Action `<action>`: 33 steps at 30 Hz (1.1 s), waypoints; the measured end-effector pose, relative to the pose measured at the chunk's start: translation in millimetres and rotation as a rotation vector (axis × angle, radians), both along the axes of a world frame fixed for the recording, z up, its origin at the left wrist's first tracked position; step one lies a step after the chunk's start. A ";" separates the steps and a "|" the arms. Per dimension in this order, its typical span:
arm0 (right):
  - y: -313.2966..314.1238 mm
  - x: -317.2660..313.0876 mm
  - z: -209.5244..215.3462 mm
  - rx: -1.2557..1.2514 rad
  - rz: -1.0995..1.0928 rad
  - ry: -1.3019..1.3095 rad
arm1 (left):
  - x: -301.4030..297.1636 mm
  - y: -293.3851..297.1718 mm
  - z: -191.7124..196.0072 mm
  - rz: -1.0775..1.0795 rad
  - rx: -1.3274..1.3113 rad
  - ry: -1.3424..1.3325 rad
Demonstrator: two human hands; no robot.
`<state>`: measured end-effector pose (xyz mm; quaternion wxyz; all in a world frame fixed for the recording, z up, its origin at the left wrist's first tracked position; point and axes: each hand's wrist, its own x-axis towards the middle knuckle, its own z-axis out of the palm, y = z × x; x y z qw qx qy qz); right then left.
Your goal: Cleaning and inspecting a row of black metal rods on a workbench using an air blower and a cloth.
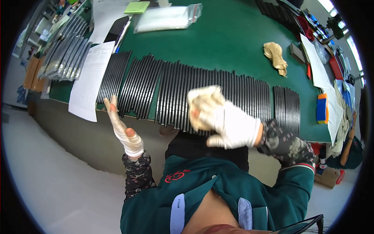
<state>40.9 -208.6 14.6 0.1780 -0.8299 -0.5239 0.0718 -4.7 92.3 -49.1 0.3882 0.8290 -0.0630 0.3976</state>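
Observation:
Slim black rods [175, 87] lie side by side in several groups along the near edge of the green table. My right hand [235, 125], in a white glove, is closed on a cream cloth [203, 96] that rests over the middle group. My left hand [124, 132] wears a white glove with some fingertips bare. Its fingers are stretched out by the lower ends of the left-hand rods [113, 74], and it holds nothing. Whether those fingertips touch the rods, I cannot tell. A narrower group of rods [286, 105] lies right of my right hand.
Another crumpled cloth [275, 56] lies at the far right, near a grey block [297, 53] and an orange-and-blue block [322, 108]. A printed sheet [91, 82] hangs over the table edge at left, beside stacked bagged parts [66, 50]. A clear bag [167, 18] lies at the back.

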 end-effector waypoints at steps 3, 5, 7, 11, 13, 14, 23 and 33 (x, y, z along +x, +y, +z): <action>3.1 13.8 -5.8 -0.087 0.123 -0.132 | -2.6 2.1 -6.1 0.009 -0.017 0.046; -2.1 56.9 -15.9 -0.169 -0.104 -0.232 | -6.5 5.9 -8.5 0.027 -0.027 0.051; 12.1 46.4 -12.9 0.113 -0.217 -0.067 | -7.2 5.7 -10.4 0.045 -0.011 0.061; 39.2 22.0 -17.3 0.176 0.275 -0.020 | -2.2 9.3 -14.0 0.062 0.021 0.079; 42.6 67.7 -19.5 0.171 0.103 -0.066 | -3.6 11.6 -11.0 0.082 0.019 0.084; 45.9 78.4 -10.6 0.121 -0.107 -0.276 | -6.6 9.5 -4.3 0.081 0.024 0.072; 71.2 94.5 -15.6 0.156 -0.054 -0.292 | 1.7 13.0 -5.7 0.088 0.003 0.079; 103.7 92.8 -24.2 0.240 0.131 -0.048 | 8.6 18.1 -11.6 0.061 0.046 0.066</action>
